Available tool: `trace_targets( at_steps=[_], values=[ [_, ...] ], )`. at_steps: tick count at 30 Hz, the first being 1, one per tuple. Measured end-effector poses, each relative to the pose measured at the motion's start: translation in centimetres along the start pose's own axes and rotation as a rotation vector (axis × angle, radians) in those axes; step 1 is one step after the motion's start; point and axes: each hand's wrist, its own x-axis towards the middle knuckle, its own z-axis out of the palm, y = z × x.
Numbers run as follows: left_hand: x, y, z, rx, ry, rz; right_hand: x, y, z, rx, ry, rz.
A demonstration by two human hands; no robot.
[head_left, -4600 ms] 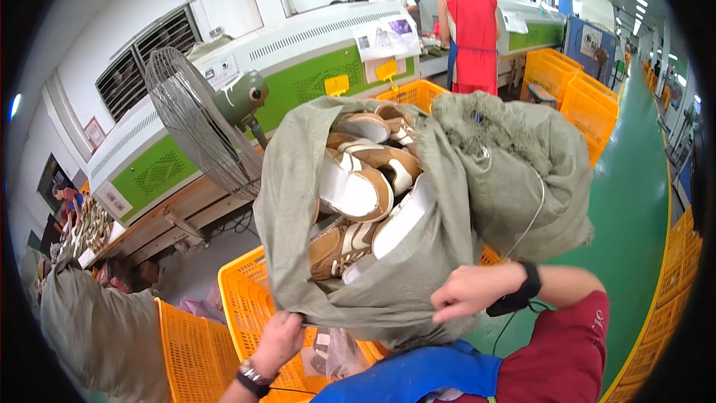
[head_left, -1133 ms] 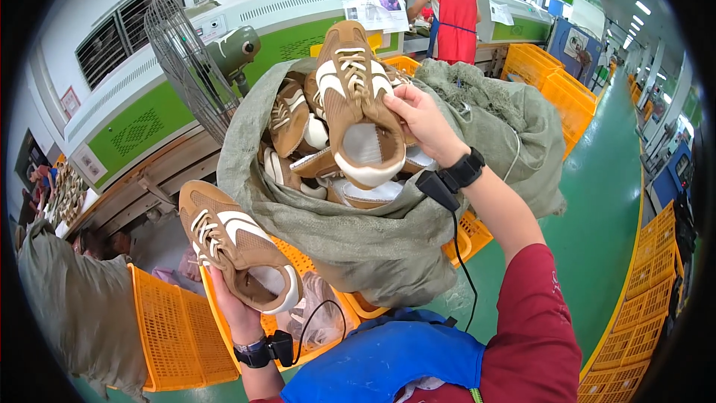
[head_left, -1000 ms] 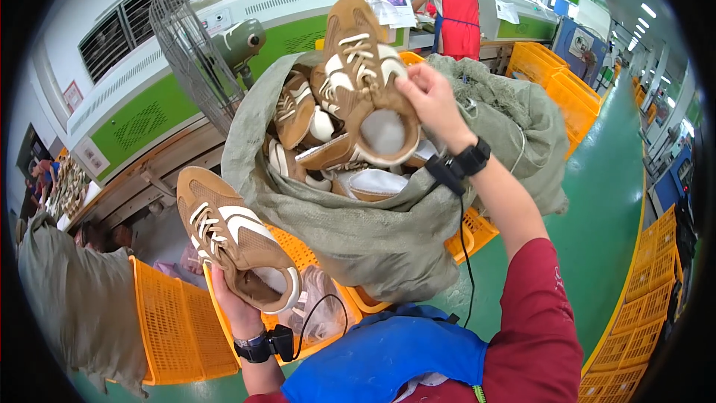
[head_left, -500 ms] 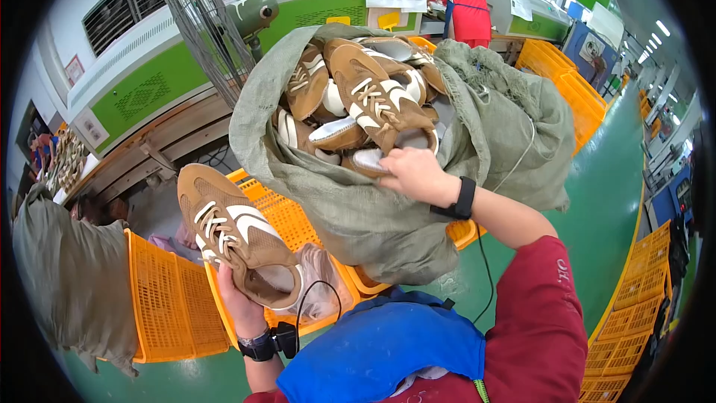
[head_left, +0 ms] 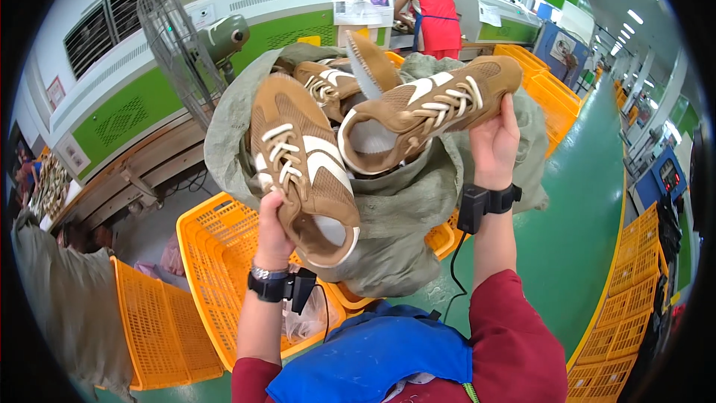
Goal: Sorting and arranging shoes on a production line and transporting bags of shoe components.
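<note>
Left hand (head_left: pixel 274 233) is closed round the heel end of a tan shoe (head_left: pixel 302 168), fingers wrapped behind it, thumb side toward the camera. The shoe is held upright, toe up, laces and white side stripes facing the viewer, in front of the sack (head_left: pixel 403 209).

Right hand (head_left: pixel 494 143) grips a second shoe (head_left: pixel 425 116) from below, near its toe end, fingers curled up round the sole edge. This shoe lies roughly level, its opening turned toward the first shoe; the two stand close together, and contact between them cannot be confirmed.

Both forearms rise from the lower edge, elbows bent, wrists raised to about head height. Each wrist carries a dark band; a cable hangs from the right one.

Handling judgement: the shoes appear light, with a soft suede-like upper and a stiffer sole. They should not slip or break easily; the heel counter or the sole edge offers the firmest hold, while the upper would give under pressure.

Behind the hands, the grey-green sack stands open, with more tan shoes (head_left: pixel 328 82) showing at its mouth. It rests on orange crates (head_left: pixel 216 254). A fan (head_left: pixel 179 45) stands to the left, before a green-and-white machine (head_left: pixel 127 104). Two people work at a bench in the background.
</note>
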Motion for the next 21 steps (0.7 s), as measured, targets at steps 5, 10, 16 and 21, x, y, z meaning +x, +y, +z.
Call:
trace_targets(
  at_steps=[5, 10, 16, 21],
  values=[
    [-1.5, -6.2, -6.3, 0.189, 0.181, 0.014, 2.5, -1.5, -1.0, 0.118, 0.135, 0.072],
    [-3.5, -2.3, -1.9, 0.369, 0.165, 0.165, 4.9, 0.6, -4.8, 0.433, -0.099, 0.535],
    [-3.9, 0.6, -1.7, 0.345, 0.085, 0.148, 3.0, 5.5, 1.9, 0.291, -0.143, 0.679],
    [-6.3, 0.5, -0.2, 0.37, -0.148, -0.038, -8.5, 13.0, 7.5, -0.633, -0.438, 0.423]
  ],
)
